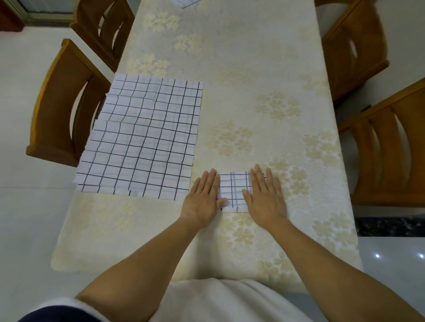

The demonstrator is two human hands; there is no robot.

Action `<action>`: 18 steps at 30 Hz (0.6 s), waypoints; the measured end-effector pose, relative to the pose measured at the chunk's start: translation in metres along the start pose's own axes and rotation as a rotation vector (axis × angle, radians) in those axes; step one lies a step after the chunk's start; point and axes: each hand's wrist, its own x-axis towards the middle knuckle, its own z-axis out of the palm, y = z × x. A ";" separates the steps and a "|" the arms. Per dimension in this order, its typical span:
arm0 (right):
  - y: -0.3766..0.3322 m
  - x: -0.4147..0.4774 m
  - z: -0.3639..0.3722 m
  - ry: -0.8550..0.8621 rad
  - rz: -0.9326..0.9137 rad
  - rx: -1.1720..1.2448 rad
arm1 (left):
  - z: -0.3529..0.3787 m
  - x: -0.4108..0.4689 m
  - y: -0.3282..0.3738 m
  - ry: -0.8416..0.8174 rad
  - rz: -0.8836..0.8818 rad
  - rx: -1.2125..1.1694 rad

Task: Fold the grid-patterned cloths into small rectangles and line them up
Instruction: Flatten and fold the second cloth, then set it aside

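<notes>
Left hand flat, palm down, fingers straight and together, not gripping; its thumb side lies on the left edge of the small folded cloth. Right hand likewise flat and spread, pressing the cloth's right edge. Only a narrow strip of grid shows between the two hands. The cloth sits low centre of the frame, its near edge roughly parallel to the bench's near edge.

Left of the hands, close to the left hand but apart from it: a stack of unfolded grid cloths, layered and offset, stepped edges showing along its left side and near edge. Its left margin overhangs the bench edge slightly.

Bench covered in pale floral cloth. Wide bare stretch above the hands and toward upper right. Corner of another grid cloth at the top edge of frame.

Wooden chairs: two at left, two at right, close to the bench sides.
</notes>
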 end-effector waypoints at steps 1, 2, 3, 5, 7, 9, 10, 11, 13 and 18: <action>-0.010 -0.003 -0.001 0.036 -0.053 0.006 | -0.001 0.000 0.002 0.030 0.002 -0.030; -0.020 -0.004 0.001 0.059 -0.102 0.018 | -0.002 0.001 0.007 0.053 0.012 -0.046; -0.030 -0.003 0.004 0.061 -0.133 0.034 | -0.003 0.003 0.013 0.061 0.034 -0.054; -0.044 0.002 0.009 0.006 -0.137 0.033 | -0.002 0.009 0.029 0.025 0.060 -0.068; -0.044 0.005 0.015 -0.022 -0.117 0.002 | 0.002 0.013 0.039 -0.007 0.006 -0.095; -0.034 0.005 0.018 -0.007 -0.114 -0.007 | 0.006 0.013 0.037 -0.007 -0.037 -0.074; -0.028 0.005 0.017 -0.003 -0.110 0.002 | 0.007 0.012 0.035 -0.007 -0.041 -0.041; -0.023 0.004 0.016 -0.010 -0.099 0.000 | 0.007 0.010 0.032 -0.012 -0.043 -0.006; -0.013 0.003 0.016 -0.005 -0.077 -0.027 | 0.004 0.010 0.026 -0.022 -0.049 0.041; 0.010 -0.001 0.011 -0.024 -0.026 -0.029 | 0.000 0.003 0.010 -0.068 -0.082 0.075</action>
